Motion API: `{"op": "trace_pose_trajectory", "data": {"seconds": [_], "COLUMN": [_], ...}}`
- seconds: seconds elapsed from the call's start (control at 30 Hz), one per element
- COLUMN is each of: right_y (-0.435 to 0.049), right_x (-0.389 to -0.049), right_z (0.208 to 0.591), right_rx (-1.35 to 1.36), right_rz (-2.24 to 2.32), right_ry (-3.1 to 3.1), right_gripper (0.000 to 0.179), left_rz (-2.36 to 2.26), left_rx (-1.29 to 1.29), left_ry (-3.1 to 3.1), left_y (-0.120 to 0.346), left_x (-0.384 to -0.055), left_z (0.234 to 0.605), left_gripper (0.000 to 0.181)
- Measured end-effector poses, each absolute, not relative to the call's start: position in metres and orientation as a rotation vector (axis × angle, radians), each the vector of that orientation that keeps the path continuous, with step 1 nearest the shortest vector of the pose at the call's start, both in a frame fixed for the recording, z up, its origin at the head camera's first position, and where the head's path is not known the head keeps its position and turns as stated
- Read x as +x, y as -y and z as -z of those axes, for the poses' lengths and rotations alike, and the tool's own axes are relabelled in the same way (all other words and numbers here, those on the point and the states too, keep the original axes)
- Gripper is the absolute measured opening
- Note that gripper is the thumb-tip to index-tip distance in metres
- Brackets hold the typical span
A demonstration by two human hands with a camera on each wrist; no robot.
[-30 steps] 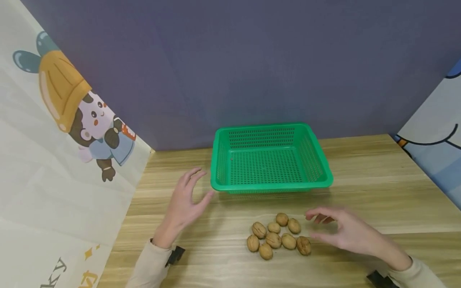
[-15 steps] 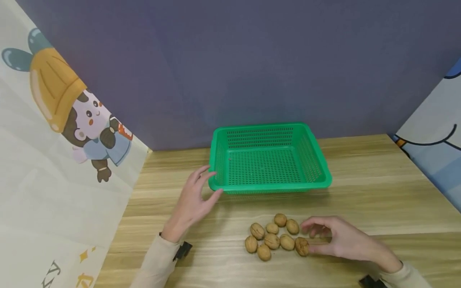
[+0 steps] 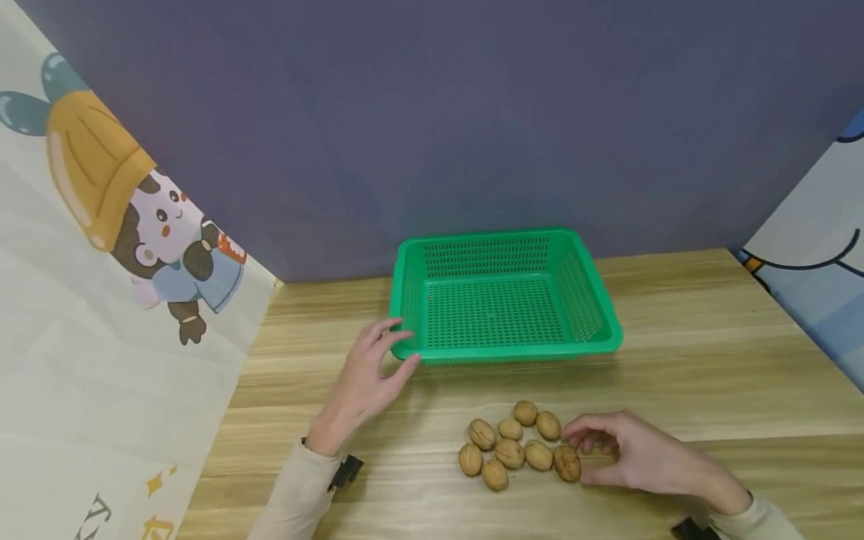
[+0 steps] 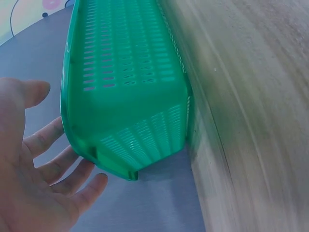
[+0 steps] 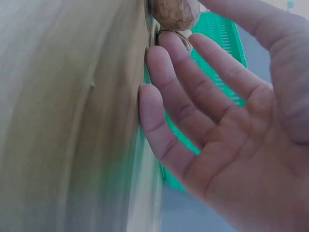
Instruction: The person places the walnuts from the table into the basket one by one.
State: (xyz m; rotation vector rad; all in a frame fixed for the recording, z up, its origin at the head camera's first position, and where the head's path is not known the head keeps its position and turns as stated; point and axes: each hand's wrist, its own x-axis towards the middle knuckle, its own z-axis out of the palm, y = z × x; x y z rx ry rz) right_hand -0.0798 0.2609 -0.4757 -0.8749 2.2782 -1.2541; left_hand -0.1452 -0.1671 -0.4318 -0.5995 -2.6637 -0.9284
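Note:
In the head view, several brown walnuts [image 3: 509, 454] lie grouped on the wooden table before a green perforated plastic basket [image 3: 493, 307]. My right hand [image 3: 641, 457] is at the group's right side, fingers and thumb spread about the rightmost walnut [image 3: 567, 463]. From the right wrist, that walnut [image 5: 175, 12] shows at the top between thumb and fingers; no firm grip is visible. My left hand [image 3: 364, 375] is at the basket's near left corner, fingers and thumb parted. Its fingertips lie close to the basket rim [image 4: 77, 142] in the left wrist view; contact cannot be told.
A dark grey-blue panel [image 3: 432, 127] rises behind the basket along the table's back edge. At the left stands a white sheet [image 3: 101, 390] with a cartoon figure, and a printed white and blue one [image 3: 823, 225] is at the right. The basket's floor shows no walnuts.
My right hand has moved left and down to the rightmost walnut. The left hand has come right to the basket's corner. The walnuts and basket stay nearly in place.

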Motion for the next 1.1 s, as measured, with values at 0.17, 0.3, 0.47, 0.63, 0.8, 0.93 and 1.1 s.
{"op": "trace_pose_trajectory", "data": {"seconds": [0.17, 0.3, 0.47, 0.63, 0.8, 0.93, 1.1], "right_y": [-0.260, -0.259, -0.258, -0.257, -0.255, -0.254, -0.256], "right_x": [-0.076, -0.076, -0.077, -0.078, -0.079, -0.080, -0.080], "right_z": [0.480, 0.481, 0.481, 0.481, 0.478, 0.476, 0.469], "right_rx": [-0.922, -0.952, -0.969, -0.964, -0.931, -0.895, -0.862], "right_rz": [1.259, 1.246, 1.243, 1.253, 1.230, 1.227, 1.251], "right_ry": [-2.295, -2.324, -2.331, -2.321, -2.335, -2.331, -2.304], "right_gripper": [0.045, 0.044, 0.040, 0.037, 0.037, 0.038, 0.039], "left_rz": [0.928, 0.924, 0.906, 0.893, 0.877, 0.881, 0.901], "left_rx": [-0.627, -0.650, -0.656, -0.643, -0.635, -0.631, -0.630], "left_ry": [2.658, 2.637, 2.627, 2.652, 2.660, 2.668, 2.680], "left_y": [0.166, 0.165, 0.165, 0.166, 0.168, 0.169, 0.168], "left_x": [-0.147, -0.148, -0.148, -0.148, -0.147, -0.146, -0.147], "left_z": [0.435, 0.436, 0.435, 0.434, 0.434, 0.436, 0.439], "left_gripper": [0.034, 0.025, 0.020, 0.020, 0.020, 0.021, 0.022]}}
